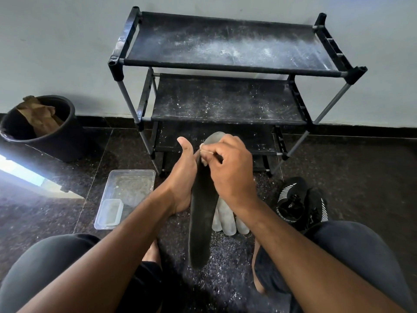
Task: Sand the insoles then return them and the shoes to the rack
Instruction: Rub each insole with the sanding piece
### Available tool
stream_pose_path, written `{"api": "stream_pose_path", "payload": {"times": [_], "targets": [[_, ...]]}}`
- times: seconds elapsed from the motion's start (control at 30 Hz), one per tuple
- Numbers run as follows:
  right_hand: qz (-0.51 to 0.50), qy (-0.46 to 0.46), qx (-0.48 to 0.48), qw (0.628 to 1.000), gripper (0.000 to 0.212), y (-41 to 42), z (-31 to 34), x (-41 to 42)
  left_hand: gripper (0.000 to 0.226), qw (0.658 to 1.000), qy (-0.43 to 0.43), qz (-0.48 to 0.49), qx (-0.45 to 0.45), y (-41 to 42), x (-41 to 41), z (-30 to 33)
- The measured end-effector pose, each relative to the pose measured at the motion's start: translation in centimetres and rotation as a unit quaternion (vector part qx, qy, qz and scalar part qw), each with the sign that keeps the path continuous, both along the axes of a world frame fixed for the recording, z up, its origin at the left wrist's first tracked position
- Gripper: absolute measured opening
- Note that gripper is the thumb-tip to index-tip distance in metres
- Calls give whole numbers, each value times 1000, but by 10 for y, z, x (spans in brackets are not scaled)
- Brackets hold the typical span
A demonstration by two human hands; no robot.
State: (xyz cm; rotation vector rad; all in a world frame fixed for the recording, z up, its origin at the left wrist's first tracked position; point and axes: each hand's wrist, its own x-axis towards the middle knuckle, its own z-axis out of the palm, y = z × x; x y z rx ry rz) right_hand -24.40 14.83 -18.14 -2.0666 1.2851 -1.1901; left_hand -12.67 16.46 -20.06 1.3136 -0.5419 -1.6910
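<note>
The dark insole (201, 206) is held up in front of the rack (228, 71), below and on the near side of its lowest shelf, with its long axis running from the person's lap up toward the rack: one rounded end hangs low between the knees, the other rises just past the knuckles. The left hand (184, 177) backs it from the left, thumb raised and free; its fingers lie behind the insole, so I cannot tell how they curl, though the hand appears to carry the insole's weight. The right hand (228, 168) sits on the upper face, its fingers (204, 159) curled together and pinching a small pale scrap, probably sandpaper (203, 147), against the insole near the far end. Since that hand is already near the rack-side tip, most of the unsanded length lies back toward the body, so I judge the next stroke would have to travel along the axis away from the rack. More pale insoles (225, 219) lie on the floor nearer the person than the rack, partly hidden by the held one, and the black shoes (301, 204) sit to the right of them, in front of the rack's right legs. Sanding is plainly unfinished.
</note>
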Motion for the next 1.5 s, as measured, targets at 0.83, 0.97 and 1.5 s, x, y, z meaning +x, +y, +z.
{"api": "stream_pose_path", "payload": {"times": [0.83, 0.97, 1.5], "targets": [[8, 26, 27, 999, 11, -5, 4, -8, 89, 996, -2, -69, -64, 8, -4, 7], [2, 25, 20, 999, 12, -1, 4, -7, 88, 996, -1, -70, -62, 7, -2, 7], [33, 92, -32, 995, 6, 4, 3, -5, 89, 996, -6, -88, -15, 9, -2, 20]]}}
